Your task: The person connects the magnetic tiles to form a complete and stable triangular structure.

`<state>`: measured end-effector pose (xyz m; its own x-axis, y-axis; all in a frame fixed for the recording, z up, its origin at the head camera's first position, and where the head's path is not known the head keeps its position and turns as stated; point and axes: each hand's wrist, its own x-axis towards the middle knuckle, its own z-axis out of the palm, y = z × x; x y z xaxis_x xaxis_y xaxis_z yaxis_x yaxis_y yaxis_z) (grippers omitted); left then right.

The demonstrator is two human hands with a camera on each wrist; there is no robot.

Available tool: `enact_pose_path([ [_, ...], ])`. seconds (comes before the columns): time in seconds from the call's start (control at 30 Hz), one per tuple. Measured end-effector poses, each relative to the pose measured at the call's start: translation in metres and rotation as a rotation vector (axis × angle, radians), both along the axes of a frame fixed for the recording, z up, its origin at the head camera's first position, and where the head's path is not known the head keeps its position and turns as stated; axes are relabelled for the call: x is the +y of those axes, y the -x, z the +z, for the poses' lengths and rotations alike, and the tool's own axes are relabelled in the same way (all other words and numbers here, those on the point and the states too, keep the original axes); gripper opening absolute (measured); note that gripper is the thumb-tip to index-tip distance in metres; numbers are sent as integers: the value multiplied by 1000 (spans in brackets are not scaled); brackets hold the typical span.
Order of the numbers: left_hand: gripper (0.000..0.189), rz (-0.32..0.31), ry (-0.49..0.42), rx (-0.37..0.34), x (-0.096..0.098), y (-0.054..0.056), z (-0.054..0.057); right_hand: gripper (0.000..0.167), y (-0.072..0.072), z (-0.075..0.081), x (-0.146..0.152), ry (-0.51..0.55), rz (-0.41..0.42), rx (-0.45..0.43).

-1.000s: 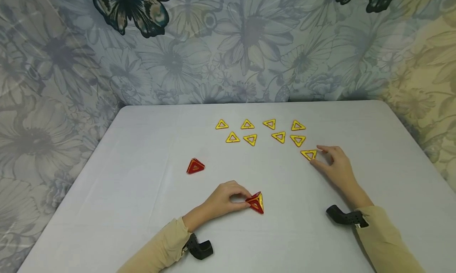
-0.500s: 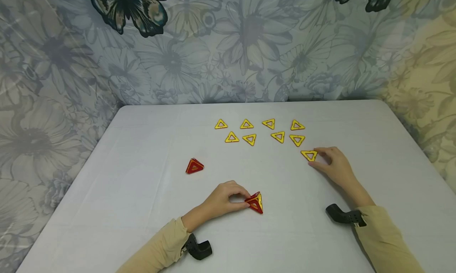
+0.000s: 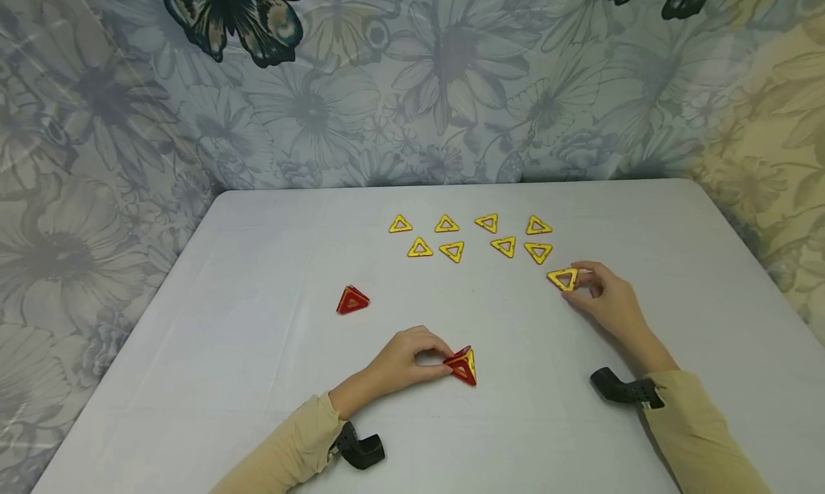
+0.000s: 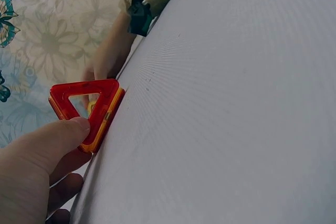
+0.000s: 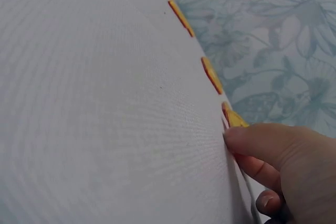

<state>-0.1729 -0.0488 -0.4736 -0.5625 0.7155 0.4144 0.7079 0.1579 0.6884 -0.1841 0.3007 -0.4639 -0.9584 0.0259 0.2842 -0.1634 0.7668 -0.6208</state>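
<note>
Near the front middle, my left hand (image 3: 406,358) pinches a small pyramid (image 3: 462,369) built of red and yellow triangular magnetic tiles. In the left wrist view the thumb presses on a red triangle frame (image 4: 86,86) of that pyramid, with yellow edges behind it. At the right, my right hand (image 3: 606,297) pinches a yellow triangular tile (image 3: 563,279) by its right corner, thumb below and forefinger above. The right wrist view shows the thumb over this yellow tile (image 5: 235,119), hiding much of it. A second red pyramid (image 3: 352,301) sits on the table, left of centre.
Several yellow triangular tiles (image 3: 420,248) lie flat in two loose rows toward the back of the white table (image 3: 258,265). Beyond the back edge stands a flower-patterned wall (image 3: 451,86). Black devices (image 3: 625,388) are strapped at both wrists.
The right fingers have closed on the yellow tile, which has shifted slightly right and now looks tilted up from the table. The left hand and its pyramid have stayed still.
</note>
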Motion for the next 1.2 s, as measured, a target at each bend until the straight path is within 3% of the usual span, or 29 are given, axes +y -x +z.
enact_pose_path([
  [0.67, 16, 23, -16, 15, 0, 3, -2, 42, -4, 4, -19, 32, 133, -7],
  [1.2, 15, 46, 1, -19, -1, 2, -2, 42, -15, 6, -58, 62, 297, -44],
])
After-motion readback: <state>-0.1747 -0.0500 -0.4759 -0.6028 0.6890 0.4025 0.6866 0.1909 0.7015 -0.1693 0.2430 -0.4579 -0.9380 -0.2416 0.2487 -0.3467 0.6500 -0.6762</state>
